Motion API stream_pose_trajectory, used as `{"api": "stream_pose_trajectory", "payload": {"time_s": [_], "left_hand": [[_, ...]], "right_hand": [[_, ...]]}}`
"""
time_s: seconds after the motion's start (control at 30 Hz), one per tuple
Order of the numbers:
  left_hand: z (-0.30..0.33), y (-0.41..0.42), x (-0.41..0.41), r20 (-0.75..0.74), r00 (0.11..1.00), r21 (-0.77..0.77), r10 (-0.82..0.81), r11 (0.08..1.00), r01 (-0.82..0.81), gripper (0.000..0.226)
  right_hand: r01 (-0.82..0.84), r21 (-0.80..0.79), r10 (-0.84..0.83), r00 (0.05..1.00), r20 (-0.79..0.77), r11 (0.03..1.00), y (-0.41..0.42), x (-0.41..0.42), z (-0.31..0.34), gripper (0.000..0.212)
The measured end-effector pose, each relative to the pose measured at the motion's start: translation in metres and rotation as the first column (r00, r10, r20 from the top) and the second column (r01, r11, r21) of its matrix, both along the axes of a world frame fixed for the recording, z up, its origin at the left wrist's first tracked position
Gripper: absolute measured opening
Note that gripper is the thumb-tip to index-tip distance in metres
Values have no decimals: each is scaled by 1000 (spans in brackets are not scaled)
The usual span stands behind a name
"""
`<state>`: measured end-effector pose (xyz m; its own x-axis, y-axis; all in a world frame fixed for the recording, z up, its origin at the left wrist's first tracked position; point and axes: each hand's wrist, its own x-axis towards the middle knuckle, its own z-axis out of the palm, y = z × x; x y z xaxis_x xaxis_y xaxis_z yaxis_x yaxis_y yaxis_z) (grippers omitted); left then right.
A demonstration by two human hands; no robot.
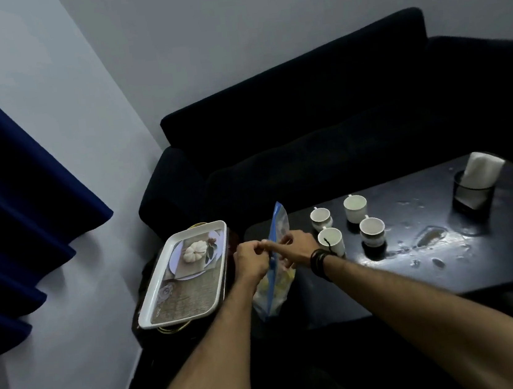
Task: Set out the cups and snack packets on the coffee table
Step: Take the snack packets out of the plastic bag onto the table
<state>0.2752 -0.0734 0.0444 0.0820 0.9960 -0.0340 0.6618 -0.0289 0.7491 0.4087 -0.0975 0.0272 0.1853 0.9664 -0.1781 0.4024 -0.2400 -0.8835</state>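
White cups, four, one zip bag pinched in both grips, left hand, right hand, one tray

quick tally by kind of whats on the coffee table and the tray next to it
White ceramic cups: 4
Clear zip bag with blue seal, gripped by both hands: 1
Black tissue holder: 1
White rectangular printed tray: 1
Total: 7
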Motion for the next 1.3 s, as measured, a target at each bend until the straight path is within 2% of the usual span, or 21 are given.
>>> {"api": "stream_pose_trajectory", "payload": {"time_s": [0.1,0.2,0.4,0.63,0.87,0.97,1.1,1.3], "left_hand": [[-5,-6,13,55,998,-74,-26,997,30,13],[-11,-14,19,117,993,-137,15,991,1,8],[-12,-15,19,155,979,-172,135,979,-108,10],[-8,-20,20,-32,987,-13,156,988,-156,12],[-12,-29,8,-326,944,148,45,989,4,22],[-10,-29,8,-363,930,206,64,978,14,24],[-4,-32,16,-430,893,257,129,966,-16,18],[-3,-37,22,-515,847,282,129,959,26,20]], "right_hand": [[45,19,-44,998,-48,999,-9,4,-9,47],[61,8,-61,996,-59,998,-13,9,-9,30],[50,33,-46,993,-108,998,-15,12,-8,26],[104,62,-98,991,-90,993,-15,4,-13,30],[49,34,-47,997,-66,998,-14,-2,-17,24],[88,18,-87,995,-39,996,-14,-7,-17,27],[144,34,-146,986,85,989,-11,-12,-6,30],[108,16,-109,979,171,994,-12,-15,9,37]]}}
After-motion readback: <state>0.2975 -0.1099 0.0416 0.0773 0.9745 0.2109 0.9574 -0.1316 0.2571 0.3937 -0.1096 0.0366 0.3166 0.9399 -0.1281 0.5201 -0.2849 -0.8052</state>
